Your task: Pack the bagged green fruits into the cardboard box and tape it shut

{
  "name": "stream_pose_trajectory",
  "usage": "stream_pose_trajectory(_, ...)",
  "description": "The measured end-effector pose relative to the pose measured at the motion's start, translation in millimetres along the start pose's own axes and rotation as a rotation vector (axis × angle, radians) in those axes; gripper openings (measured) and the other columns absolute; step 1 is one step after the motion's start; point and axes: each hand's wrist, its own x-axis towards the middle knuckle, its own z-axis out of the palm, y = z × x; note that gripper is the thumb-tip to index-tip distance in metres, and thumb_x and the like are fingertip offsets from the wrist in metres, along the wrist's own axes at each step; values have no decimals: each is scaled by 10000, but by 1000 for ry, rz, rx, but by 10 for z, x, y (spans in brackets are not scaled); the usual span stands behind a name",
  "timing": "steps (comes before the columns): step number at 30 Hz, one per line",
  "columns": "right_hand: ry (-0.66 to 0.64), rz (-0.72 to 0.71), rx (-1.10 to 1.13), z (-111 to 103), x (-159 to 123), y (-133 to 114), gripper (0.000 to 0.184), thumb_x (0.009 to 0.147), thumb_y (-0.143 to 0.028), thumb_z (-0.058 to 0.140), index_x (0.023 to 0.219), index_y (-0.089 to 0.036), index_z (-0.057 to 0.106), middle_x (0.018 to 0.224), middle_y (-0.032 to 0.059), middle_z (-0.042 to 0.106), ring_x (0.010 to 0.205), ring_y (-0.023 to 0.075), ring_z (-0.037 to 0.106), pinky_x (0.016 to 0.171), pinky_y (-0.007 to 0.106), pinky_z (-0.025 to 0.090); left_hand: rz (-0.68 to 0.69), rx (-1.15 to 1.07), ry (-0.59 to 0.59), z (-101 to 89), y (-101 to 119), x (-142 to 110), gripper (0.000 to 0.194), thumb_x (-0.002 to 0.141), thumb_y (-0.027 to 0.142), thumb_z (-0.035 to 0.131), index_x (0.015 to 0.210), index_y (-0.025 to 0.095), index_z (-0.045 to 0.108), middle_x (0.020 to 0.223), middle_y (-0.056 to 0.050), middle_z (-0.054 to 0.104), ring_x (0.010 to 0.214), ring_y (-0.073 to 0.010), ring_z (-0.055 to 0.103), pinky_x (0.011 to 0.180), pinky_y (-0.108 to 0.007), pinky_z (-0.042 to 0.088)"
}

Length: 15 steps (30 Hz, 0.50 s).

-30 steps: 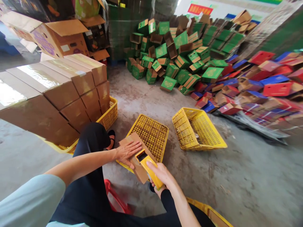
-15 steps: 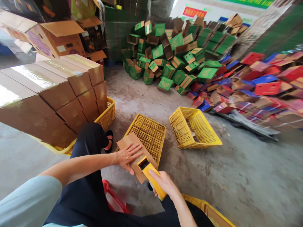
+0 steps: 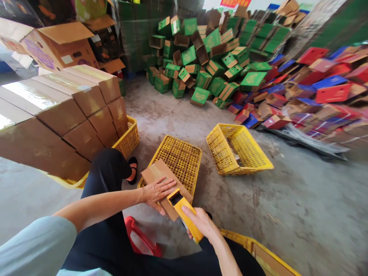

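The right hand point(image 3: 201, 222) is closed around the yellow tool point(image 3: 186, 216), its head at the box point(image 3: 163, 180). The left hand point(image 3: 158, 192) presses flat on the box, fingers extended. The box lies over the near part of the yellow crate point(image 3: 184, 157).

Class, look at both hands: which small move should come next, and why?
Probably press the yellow tool down against the carton: the left hand lies flat on it, seemingly bracing it, and the right hand has the tool's head over its top face.
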Motion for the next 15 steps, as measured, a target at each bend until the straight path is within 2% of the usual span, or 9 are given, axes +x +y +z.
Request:
stream_pose_trajectory(5,-24,6,-33,-35,-97,-20,432,891,-620,611,773,-205,622,520,34,663,470,211,690,451,275,565,-10,-23,-29,2,-2,-1,1127,888,837,479,1687,148,82,1734,-196,92,1600,-401,142,1280,-596,92)
stream_pose_trajectory(10,-9,-18,12,-97,-201,122,458,876,-664,616,786,-216,596,504,1,631,448,194,661,427,264,545,-14,-24,-11,11,-7,9,1142,876,827,515,1687,147,86,1730,-199,130,1599,-400,150,1280,-598,93)
stream_pose_trajectory(15,34,-6,-6,-52,-225,191,470,875,-664,628,807,-201,590,518,-4,639,448,179,658,434,249,539,-16,-26,-40,28,-1,15,1156,851,834,544,1688,170,103,1726,-219,112,1592,-428,150,1261,-643,105)
